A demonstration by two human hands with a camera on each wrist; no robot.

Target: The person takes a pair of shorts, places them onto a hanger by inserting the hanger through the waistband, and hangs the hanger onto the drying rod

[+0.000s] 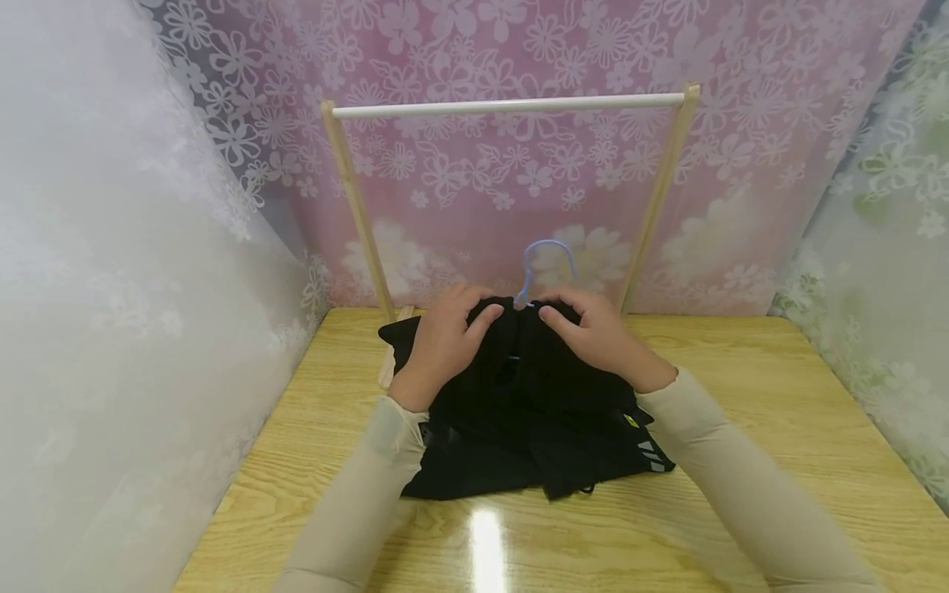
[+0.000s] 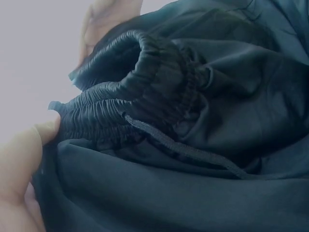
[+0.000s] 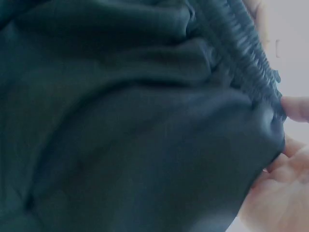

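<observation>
Black drawstring shorts or trousers [image 1: 482, 453] lie bunched on the table, with grey stripes at their lower right corner. My left hand [image 1: 454, 333] pinches the gathered elastic waistband [image 2: 104, 108] between thumb and fingers. On the other side, my right hand [image 1: 599, 336] grips the waistband the same way, thumb on the near face. Between both hands a light blue hanger [image 1: 549, 242] shows its hook and neck, rising out of the waist; its lower part is hidden in the cloth. A dark drawstring [image 2: 178, 147] trails from the waistband in the left wrist view.
Behind the garment stands a rack with a white rod [image 1: 511, 106] across two wooden posts [image 1: 356, 206]. One wooden foot [image 1: 386, 366] of it shows beside the cloth at left. Flowered cloth [image 1: 474, 49] encloses the wood-grain table [image 1: 749, 412] at the back and sides.
</observation>
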